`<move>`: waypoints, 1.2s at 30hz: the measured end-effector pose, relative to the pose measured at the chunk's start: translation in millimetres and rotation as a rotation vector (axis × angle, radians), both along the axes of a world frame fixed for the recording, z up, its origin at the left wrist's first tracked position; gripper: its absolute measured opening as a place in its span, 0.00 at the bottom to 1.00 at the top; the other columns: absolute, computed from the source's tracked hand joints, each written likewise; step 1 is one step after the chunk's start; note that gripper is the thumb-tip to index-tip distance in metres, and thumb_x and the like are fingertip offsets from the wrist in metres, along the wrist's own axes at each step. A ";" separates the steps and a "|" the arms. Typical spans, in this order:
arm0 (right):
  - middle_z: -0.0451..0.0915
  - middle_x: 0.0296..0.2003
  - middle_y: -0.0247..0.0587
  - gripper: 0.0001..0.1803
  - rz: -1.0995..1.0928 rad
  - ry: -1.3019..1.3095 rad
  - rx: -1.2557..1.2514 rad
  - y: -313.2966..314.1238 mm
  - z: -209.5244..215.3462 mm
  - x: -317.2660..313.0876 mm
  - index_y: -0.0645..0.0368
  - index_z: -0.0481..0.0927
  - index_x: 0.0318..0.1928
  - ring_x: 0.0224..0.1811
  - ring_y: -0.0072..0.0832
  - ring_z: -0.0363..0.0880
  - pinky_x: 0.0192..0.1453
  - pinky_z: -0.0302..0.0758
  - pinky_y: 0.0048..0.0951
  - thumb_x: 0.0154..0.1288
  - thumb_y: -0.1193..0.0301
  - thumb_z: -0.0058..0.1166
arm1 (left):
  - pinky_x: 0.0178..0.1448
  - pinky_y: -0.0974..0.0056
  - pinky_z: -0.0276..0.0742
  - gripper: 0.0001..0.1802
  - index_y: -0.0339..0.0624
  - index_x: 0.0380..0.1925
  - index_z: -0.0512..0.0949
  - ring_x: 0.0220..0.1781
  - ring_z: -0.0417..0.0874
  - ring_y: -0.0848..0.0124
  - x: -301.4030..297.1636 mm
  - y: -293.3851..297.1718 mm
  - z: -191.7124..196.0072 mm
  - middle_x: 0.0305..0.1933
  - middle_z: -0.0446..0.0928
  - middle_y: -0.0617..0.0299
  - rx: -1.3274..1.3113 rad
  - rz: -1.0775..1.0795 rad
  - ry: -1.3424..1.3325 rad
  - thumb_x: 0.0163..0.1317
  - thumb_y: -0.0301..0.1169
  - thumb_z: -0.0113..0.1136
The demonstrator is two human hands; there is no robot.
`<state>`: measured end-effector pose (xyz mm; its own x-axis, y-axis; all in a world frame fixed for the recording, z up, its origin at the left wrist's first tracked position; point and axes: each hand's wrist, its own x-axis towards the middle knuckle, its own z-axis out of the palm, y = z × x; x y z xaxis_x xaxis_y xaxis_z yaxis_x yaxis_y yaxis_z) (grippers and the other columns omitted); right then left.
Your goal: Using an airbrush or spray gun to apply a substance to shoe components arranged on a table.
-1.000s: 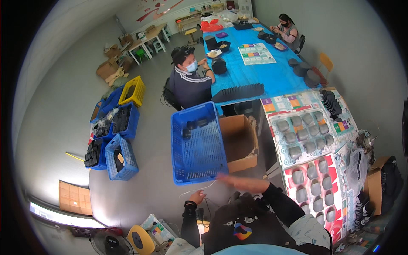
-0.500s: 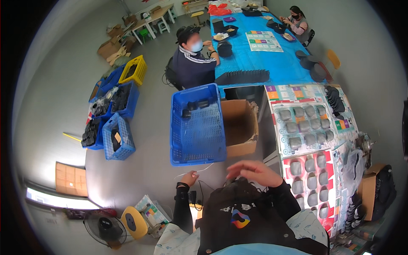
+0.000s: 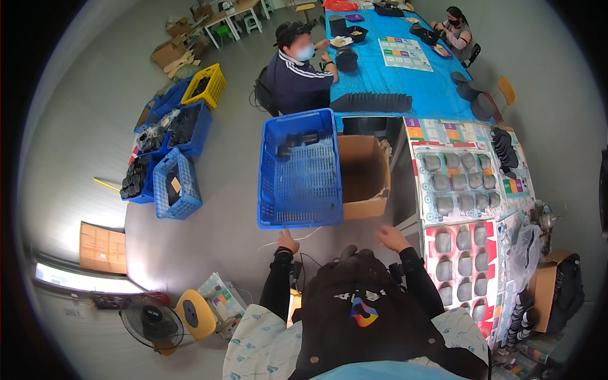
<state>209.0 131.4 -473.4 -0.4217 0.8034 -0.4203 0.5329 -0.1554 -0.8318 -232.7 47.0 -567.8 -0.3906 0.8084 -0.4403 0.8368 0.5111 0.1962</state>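
Note:
A blue plastic crate point(image 3: 299, 215) stands ahead of me, with a few black rounded pieces point(image 3: 297, 144) at its far end. My left hand point(image 3: 288, 242) is just below the crate's near edge, a finger stretched toward it and nothing seen in it. Whether that fingertip touches the crate I cannot tell. To the right, my right hand point(image 3: 392, 239) hangs in front of an open cardboard box point(image 3: 367, 171), fingers loosely bent and apart, holding nothing I can see. The box stands against the crate's right side.
Grey curved pads point(image 3: 464, 239) lie in rows on a sheet-covered table at right. Beyond, a blue-covered table point(image 3: 373, 82) carries a row of black pieces point(image 3: 370, 102); a person point(image 3: 297, 79) sits at its left. Several crates point(image 3: 180, 190) stand at left, a fan point(image 3: 152, 320) lower left.
My right hand has moved from in front of my chest out to the right. My left hand has moved slightly forward, closer to the crate, and a finger now stretches out. The view has shifted slightly.

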 end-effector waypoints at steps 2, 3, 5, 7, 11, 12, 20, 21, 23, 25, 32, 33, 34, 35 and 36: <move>0.87 0.35 0.50 0.18 0.033 -0.175 0.043 -9.5 -31.1 15.7 0.68 0.82 0.42 0.41 0.31 0.87 0.45 0.82 0.33 0.71 0.62 0.53 | 0.75 0.45 0.66 0.47 0.43 0.78 0.52 0.73 0.67 0.38 6.8 5.6 -2.6 0.80 0.51 0.38 -0.018 0.003 0.040 0.59 0.34 0.61; 0.87 0.34 0.51 0.18 0.079 -0.297 0.207 -16.7 -46.2 23.8 0.67 0.82 0.38 0.41 0.32 0.88 0.45 0.82 0.34 0.69 0.62 0.52 | 0.76 0.46 0.66 0.49 0.44 0.79 0.50 0.73 0.66 0.39 10.3 7.8 -3.4 0.81 0.48 0.40 -0.007 -0.034 0.061 0.59 0.34 0.61; 0.86 0.34 0.52 0.18 0.123 -0.424 0.371 -35.3 -74.6 43.0 0.66 0.82 0.35 0.40 0.33 0.88 0.45 0.82 0.36 0.68 0.61 0.52 | 0.76 0.46 0.66 0.51 0.45 0.79 0.48 0.74 0.65 0.39 16.2 11.0 -5.0 0.83 0.44 0.41 0.006 -0.075 0.077 0.58 0.35 0.62; 0.87 0.32 0.53 0.17 0.041 -0.633 0.385 -51.8 -100.4 59.0 0.65 0.83 0.32 0.34 0.37 0.88 0.44 0.82 0.37 0.66 0.63 0.50 | 0.75 0.46 0.66 0.52 0.46 0.80 0.46 0.75 0.64 0.40 19.9 13.5 -6.7 0.84 0.38 0.44 -0.079 -0.093 0.063 0.58 0.35 0.62; 0.87 0.28 0.48 0.17 0.044 -0.520 -0.201 -87.0 -133.9 90.5 0.62 0.83 0.32 0.25 0.35 0.87 0.33 0.83 0.38 0.70 0.63 0.48 | 0.74 0.48 0.68 0.52 0.47 0.80 0.45 0.73 0.67 0.41 19.8 14.9 -9.8 0.84 0.34 0.42 -0.209 -0.182 0.009 0.58 0.35 0.61; 0.87 0.27 0.46 0.17 -0.089 -0.498 -0.455 -96.5 -140.1 97.3 0.61 0.83 0.32 0.23 0.34 0.86 0.30 0.83 0.38 0.72 0.64 0.47 | 0.74 0.49 0.69 0.52 0.44 0.79 0.47 0.73 0.68 0.38 18.4 14.9 -10.9 0.83 0.34 0.35 -0.221 -0.156 -0.080 0.57 0.37 0.62; 0.85 0.27 0.50 0.17 0.621 -0.649 0.004 -153.7 -201.2 125.2 0.55 0.85 0.27 0.32 0.49 0.87 0.35 0.80 0.45 0.66 0.60 0.49 | 0.85 0.45 0.35 0.35 0.31 0.62 0.75 0.74 0.66 0.39 5.6 28.7 -38.6 0.71 0.65 0.31 -0.351 -0.475 -0.087 0.61 0.47 0.55; 0.86 0.28 0.49 0.11 0.579 -0.704 0.102 -159.3 -204.8 127.3 0.60 0.87 0.31 0.35 0.47 0.88 0.39 0.84 0.46 0.51 0.66 0.63 | 0.84 0.40 0.27 0.33 0.31 0.57 0.78 0.73 0.68 0.40 4.5 30.7 -42.1 0.66 0.71 0.35 -0.369 -0.492 -0.078 0.62 0.48 0.53; 0.86 0.28 0.49 0.13 0.590 -0.694 0.111 -157.6 -209.3 125.5 0.60 0.87 0.31 0.36 0.48 0.88 0.40 0.84 0.46 0.49 0.63 0.64 | 0.81 0.32 0.20 0.33 0.30 0.51 0.82 0.71 0.70 0.43 3.0 35.1 -44.6 0.60 0.78 0.40 -0.349 -0.601 -0.030 0.64 0.51 0.51; 0.86 0.29 0.49 0.12 0.536 -0.725 -0.024 -151.3 -207.5 120.8 0.59 0.87 0.31 0.35 0.47 0.88 0.40 0.84 0.46 0.52 0.63 0.61 | 0.81 0.31 0.20 0.33 0.30 0.49 0.83 0.71 0.71 0.44 3.1 38.3 -41.2 0.58 0.80 0.41 -0.366 -0.662 -0.010 0.64 0.52 0.50; 0.85 0.25 0.40 0.17 -0.416 -0.188 -0.713 -135.1 -198.8 94.4 0.61 0.83 0.38 0.23 0.30 0.85 0.26 0.83 0.33 0.76 0.63 0.45 | 0.83 0.39 0.23 0.35 0.29 0.54 0.81 0.74 0.65 0.39 -5.0 40.5 -30.8 0.59 0.79 0.36 -0.393 -0.629 -0.074 0.63 0.53 0.52; 0.85 0.26 0.39 0.17 -0.346 -0.185 -0.624 -134.1 -199.7 91.4 0.60 0.83 0.41 0.24 0.29 0.85 0.27 0.83 0.33 0.77 0.62 0.44 | 0.83 0.39 0.24 0.36 0.29 0.55 0.81 0.75 0.65 0.39 -8.3 41.4 -36.2 0.60 0.78 0.36 -0.371 -0.647 -0.092 0.63 0.53 0.52; 0.86 0.27 0.37 0.18 -0.308 -0.288 -0.604 -132.4 -199.7 89.8 0.59 0.83 0.43 0.25 0.29 0.85 0.28 0.83 0.33 0.78 0.61 0.43 | 0.83 0.40 0.25 0.37 0.28 0.56 0.80 0.75 0.64 0.40 -9.2 40.5 -43.9 0.61 0.78 0.36 -0.357 -0.660 -0.124 0.63 0.54 0.53; 0.86 0.27 0.37 0.18 -0.300 -0.262 -0.530 -131.9 -199.2 87.0 0.59 0.83 0.43 0.25 0.29 0.85 0.28 0.83 0.33 0.78 0.61 0.43 | 0.82 0.34 0.27 0.36 0.34 0.58 0.81 0.75 0.66 0.43 -11.1 38.9 -51.7 0.62 0.78 0.39 -0.292 -0.692 -0.088 0.67 0.55 0.49; 0.86 0.29 0.36 0.18 -0.301 -0.259 -0.583 -129.6 -195.0 87.0 0.57 0.82 0.45 0.26 0.28 0.85 0.29 0.83 0.33 0.79 0.60 0.42 | 0.79 0.29 0.28 0.33 0.42 0.58 0.82 0.74 0.69 0.46 -11.7 36.6 -58.9 0.62 0.80 0.43 -0.163 -0.806 -0.126 0.70 0.56 0.44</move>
